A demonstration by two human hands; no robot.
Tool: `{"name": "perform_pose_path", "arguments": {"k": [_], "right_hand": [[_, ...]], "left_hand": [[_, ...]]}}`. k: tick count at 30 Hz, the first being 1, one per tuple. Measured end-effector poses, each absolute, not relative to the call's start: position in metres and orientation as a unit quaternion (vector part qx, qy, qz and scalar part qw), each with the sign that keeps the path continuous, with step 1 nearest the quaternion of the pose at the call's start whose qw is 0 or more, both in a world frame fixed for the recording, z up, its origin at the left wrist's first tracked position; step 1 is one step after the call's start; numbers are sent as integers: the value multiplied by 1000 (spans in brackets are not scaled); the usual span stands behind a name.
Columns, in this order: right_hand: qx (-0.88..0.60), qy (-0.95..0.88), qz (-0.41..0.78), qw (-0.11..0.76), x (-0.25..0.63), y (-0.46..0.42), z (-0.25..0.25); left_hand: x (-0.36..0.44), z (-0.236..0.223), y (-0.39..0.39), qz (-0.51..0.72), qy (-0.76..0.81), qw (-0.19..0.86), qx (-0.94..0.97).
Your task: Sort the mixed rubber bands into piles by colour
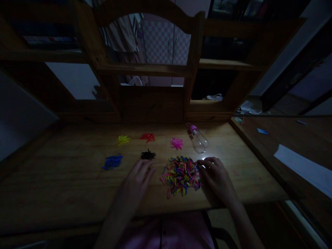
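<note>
Black pile point(148, 154) at the left hand point(137, 175), mixed heap point(182, 174) at the right hand point(218, 176)

The heap of tangled coloured bands sits on the bench point(77, 193), with the right hand at its three o'clock. Those fingers are bent over the rim, thumb and forefinger close together; whether a band is pinched between them I cannot tell. The left hand lies at nine o'clock of the heap, its fingers loosely curled and parted, with no band seen in them, just below the black pile.

Single-colour piles ring the heap: pink point(176, 143) at twelve, red point(147, 137) towards eleven, yellow point(123, 140) at ten, blue point(112, 162) at nine. The bottle point(198, 139) lies at one.

Picking should go best from the rim, where bands look looser, such as the stray loop point(168, 193) at seven o'clock. A fingertip pinch on one band, drawn out low and slowly, should avoid dragging neighbours along. In this dim light, black and dark blue deserve a second look. Wrists are best kept clear of the finished-looking piles.
</note>
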State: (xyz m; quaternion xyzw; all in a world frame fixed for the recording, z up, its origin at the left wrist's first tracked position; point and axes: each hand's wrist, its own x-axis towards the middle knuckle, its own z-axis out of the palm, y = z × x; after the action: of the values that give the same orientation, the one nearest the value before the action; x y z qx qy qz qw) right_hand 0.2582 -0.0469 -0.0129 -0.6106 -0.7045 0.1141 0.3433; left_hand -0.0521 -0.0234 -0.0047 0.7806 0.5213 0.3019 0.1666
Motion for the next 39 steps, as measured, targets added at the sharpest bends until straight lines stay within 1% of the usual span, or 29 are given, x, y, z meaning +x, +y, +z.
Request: {"name": "perform_pose_path", "arguments": {"k": [3, 5, 11, 20, 25, 29, 32, 39], "right_hand": [[-617, -699, 127, 339, 256, -46, -11], [-623, -687, 140, 348, 254, -46, -9], [-621, -633, 213, 411, 246, -37, 7], [-648, -634, 270, 323, 239, -9, -3], [-655, -638, 255, 314, 238, -9, -3], [-646, -643, 251, 327, 239, -10, -1], [-640, -631, 270, 345, 241, -10, 5], [-609, -568, 351, 429, 249, -21, 27]], "left_hand": [[-34, -8, -42, 290, 467, 233, 802], [-25, -9, -51, 290, 459, 269, 796], [-19, -10, -58, 317, 455, 297, 777], [-21, -10, -55, 330, 474, 294, 762], [-21, -10, -54, 321, 477, 300, 761], [-22, -12, -54, 324, 476, 296, 762], [-21, -12, -54, 328, 477, 293, 761], [-22, -12, -55, 330, 468, 293, 766]]}}
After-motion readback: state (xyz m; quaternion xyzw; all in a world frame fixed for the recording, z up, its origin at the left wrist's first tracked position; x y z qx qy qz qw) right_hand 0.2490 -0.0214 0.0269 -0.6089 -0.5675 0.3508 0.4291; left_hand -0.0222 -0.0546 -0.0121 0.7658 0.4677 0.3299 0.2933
